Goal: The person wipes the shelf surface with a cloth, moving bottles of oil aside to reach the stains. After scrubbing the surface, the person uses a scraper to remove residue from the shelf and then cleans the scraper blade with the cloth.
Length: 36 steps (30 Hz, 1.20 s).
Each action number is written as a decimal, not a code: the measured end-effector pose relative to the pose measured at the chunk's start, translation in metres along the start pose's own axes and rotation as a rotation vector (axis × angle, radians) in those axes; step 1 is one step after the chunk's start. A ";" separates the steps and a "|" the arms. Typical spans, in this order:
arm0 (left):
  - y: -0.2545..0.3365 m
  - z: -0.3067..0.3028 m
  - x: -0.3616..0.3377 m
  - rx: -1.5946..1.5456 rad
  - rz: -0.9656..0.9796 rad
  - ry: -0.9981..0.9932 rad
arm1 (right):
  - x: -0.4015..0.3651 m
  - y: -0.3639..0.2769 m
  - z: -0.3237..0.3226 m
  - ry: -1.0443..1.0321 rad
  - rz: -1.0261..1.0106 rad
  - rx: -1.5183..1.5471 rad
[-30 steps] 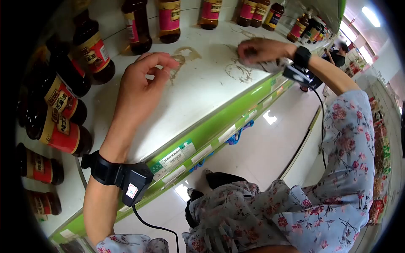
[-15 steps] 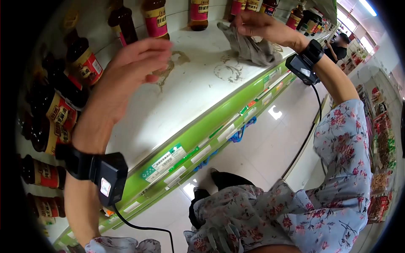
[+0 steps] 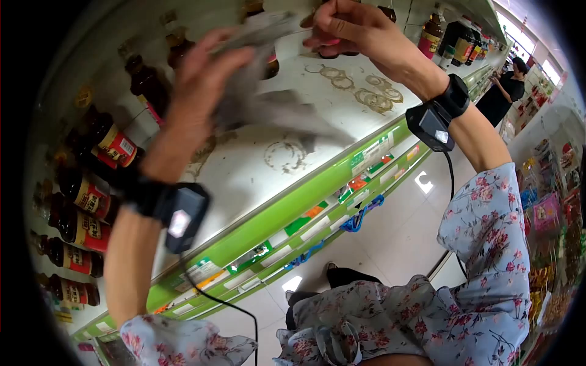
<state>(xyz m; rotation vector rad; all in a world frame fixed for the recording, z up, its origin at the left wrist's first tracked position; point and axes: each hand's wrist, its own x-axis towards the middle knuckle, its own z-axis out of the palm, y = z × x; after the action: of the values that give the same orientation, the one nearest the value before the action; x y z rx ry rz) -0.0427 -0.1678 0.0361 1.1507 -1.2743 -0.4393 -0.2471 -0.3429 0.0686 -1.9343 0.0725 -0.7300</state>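
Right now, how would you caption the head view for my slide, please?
Left hand holds a grey cloth over a ring-stained shelf; right hand is raised nearby, bottles behind.

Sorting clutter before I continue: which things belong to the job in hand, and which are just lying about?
In the job:
- grey cloth in the left hand
- right hand
- stained shelf

Just about:
- standing bottles
- shelf-edge labels
- packets across the aisle

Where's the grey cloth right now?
Head view, upper part, just left of centre: the grey cloth is in the left hand, over the white shelf.
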 end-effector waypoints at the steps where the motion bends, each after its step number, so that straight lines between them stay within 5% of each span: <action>1: 0.013 -0.016 -0.002 0.163 0.004 0.055 | -0.007 0.005 -0.003 0.001 0.033 -0.047; 6: 0.056 -0.087 -0.028 0.877 -0.280 -0.339 | -0.056 0.049 -0.022 -0.257 0.156 -0.282; 8: 0.029 -0.085 -0.059 1.053 0.043 -0.442 | -0.075 0.061 -0.020 -0.362 0.138 -0.340; 11: -0.011 -0.048 -0.083 0.823 -0.170 -0.655 | -0.103 0.068 -0.006 -0.364 0.074 -0.435; 17: -0.074 0.044 -0.029 0.699 0.347 -0.579 | -0.122 0.081 0.005 -0.271 -0.191 -0.654; 19: -0.067 0.056 -0.008 0.783 0.242 -0.674 | -0.122 0.083 0.003 -0.265 -0.172 -0.647; 20: -0.076 0.048 -0.007 0.718 0.389 -0.662 | -0.122 0.086 0.001 -0.260 -0.173 -0.647; 24: -0.018 0.008 -0.047 0.825 -0.096 -0.974 | -0.122 0.087 -0.001 -0.246 -0.140 -0.614; 25: -0.002 0.001 -0.056 0.808 0.012 -1.047 | -0.121 0.088 -0.002 -0.249 -0.127 -0.604; 29: -0.032 -0.024 -0.044 0.958 0.286 -0.865 | -0.121 0.092 -0.004 -0.234 -0.132 -0.611; 33: -0.070 0.018 0.002 0.924 0.226 -0.745 | -0.120 0.092 -0.005 -0.243 -0.099 -0.596; 36: -0.046 0.018 -0.028 0.840 0.254 -0.896 | -0.118 0.090 -0.003 -0.256 -0.117 -0.612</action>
<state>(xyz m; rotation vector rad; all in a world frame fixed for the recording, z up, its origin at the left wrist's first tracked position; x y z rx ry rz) -0.0527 -0.1721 -0.0198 1.5010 -2.5113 -0.2133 -0.3217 -0.3462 -0.0604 -2.6224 0.0253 -0.5659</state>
